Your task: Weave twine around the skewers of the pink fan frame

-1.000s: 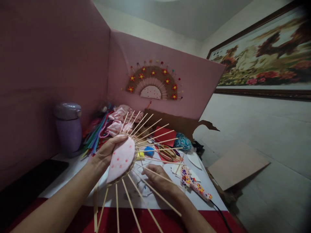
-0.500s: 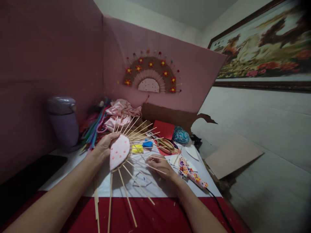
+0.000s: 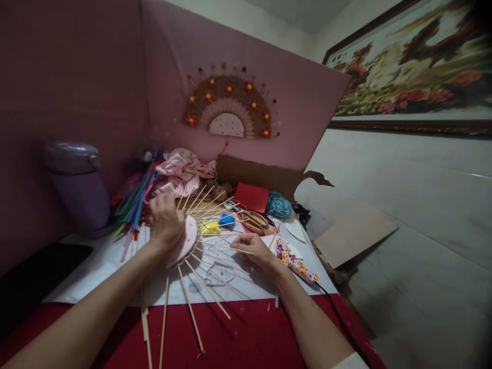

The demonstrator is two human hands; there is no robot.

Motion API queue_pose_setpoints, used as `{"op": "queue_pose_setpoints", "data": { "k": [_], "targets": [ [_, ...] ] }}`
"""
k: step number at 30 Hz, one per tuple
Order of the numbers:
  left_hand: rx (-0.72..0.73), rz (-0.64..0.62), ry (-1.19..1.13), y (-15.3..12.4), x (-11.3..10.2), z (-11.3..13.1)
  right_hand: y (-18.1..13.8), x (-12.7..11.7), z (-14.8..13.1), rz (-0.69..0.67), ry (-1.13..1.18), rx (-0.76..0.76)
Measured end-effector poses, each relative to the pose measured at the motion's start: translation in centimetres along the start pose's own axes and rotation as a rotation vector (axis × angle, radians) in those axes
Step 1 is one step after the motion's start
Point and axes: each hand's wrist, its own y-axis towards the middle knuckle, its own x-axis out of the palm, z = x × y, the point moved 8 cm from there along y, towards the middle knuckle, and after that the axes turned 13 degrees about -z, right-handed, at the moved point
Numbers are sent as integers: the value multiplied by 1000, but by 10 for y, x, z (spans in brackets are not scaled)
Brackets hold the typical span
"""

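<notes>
At the near edge of the table lay a red cover, and beyond it a white sheet. Several sticks reached out over both, fanning from the pink half-round with its red dots, which was above the sheet; clock directions run from this piece. The left hand lay over its rim at ten o'clock, hiding part of it; the fingers were bent, but whether they gripped it I cannot tell. At three o'clock, the right hand was among the stick ends, its fingers drawn narrowly together. One stick crossed in front of them; I cannot tell whether they pinched it.

Past the right hand, between three and four o'clock, lay a flowered glue gun with a black cord. At two o'clock were a yellow lump and a blue lump, then scissors, a red card and blue yarn. Colourful craft stems lay at ten o'clock, with a purple bottle farther out. Crumpled pink cloth sat at twelve. Farther back, a brown half-ring with red flowers was pinned to a pink panel.
</notes>
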Motion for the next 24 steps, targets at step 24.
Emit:
{"op": "queue_pose_setpoints", "data": {
  "k": [24],
  "targets": [
    [776,-612,980,-77,123,39,-8,10,-6,-104,205,-6]
  ]
}}
